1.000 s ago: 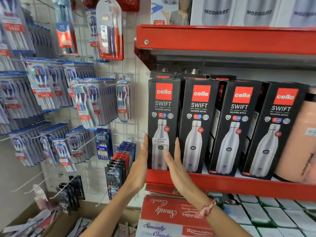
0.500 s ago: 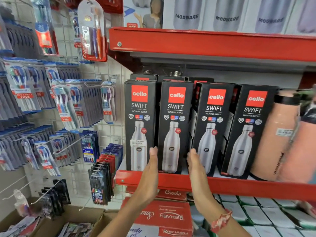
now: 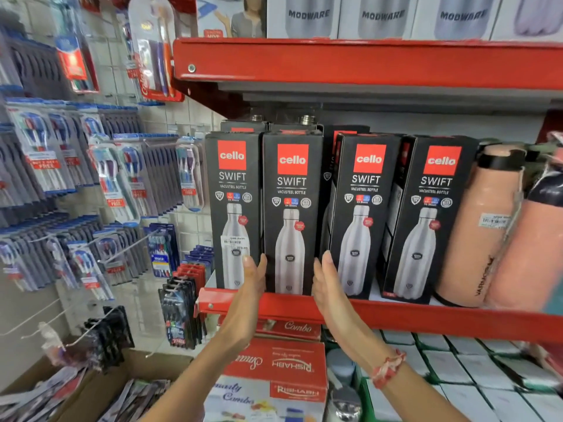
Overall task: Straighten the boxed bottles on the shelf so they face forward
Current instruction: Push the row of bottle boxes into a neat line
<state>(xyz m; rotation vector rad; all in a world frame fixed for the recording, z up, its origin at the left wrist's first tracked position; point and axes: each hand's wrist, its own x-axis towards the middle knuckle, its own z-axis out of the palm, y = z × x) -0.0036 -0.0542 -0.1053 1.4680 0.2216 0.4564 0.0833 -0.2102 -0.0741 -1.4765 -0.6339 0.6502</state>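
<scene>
Several black Cello Swift bottle boxes stand in a row on the red shelf (image 3: pixel 426 318). The first box (image 3: pixel 233 208) and the second box (image 3: pixel 292 214) face forward. The third box (image 3: pixel 362 214) and the fourth box (image 3: pixel 429 217) are turned a little to the right, showing their left sides. My left hand (image 3: pixel 249 296) lies flat against the lower left edge of the second box. My right hand (image 3: pixel 327 287) presses flat on its lower right edge, in the gap before the third box. More boxes stand behind the front row.
Peach-coloured bottles (image 3: pixel 478 233) stand at the right end of the shelf. A wire grid with hanging toothbrush packs (image 3: pixel 115 184) fills the wall to the left. Red combo boxes (image 3: pixel 280 363) and white boxes (image 3: pixel 475 367) lie below. The upper red shelf (image 3: pixel 365 62) carries Modware boxes.
Both hands have moved from the first box to the sides of the second box. The second box now faces forward, squared up beside the first. The camera has moved closer.
</scene>
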